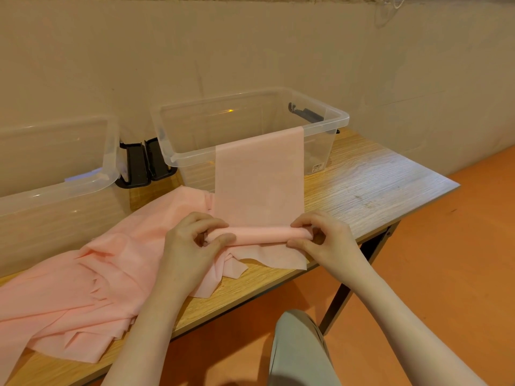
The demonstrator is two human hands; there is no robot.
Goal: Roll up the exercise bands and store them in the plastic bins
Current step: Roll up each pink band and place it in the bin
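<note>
- A pink exercise band (pixel 259 176) runs from the rim of the clear right bin (pixel 320 126) down to the worktop (pixel 362 190), its long axis pointing away from the person.
- Its near end is a roll (pixel 264 234) lying crosswise, left to right.
- The left hand (pixel 192 240) pinches the roll's left end; the right hand (pixel 323 235) pinches its right end.
- More loose pink bands (pixel 83 274) lie heaped left of the grip, before a second clear bin (pixel 55 188).
</note>
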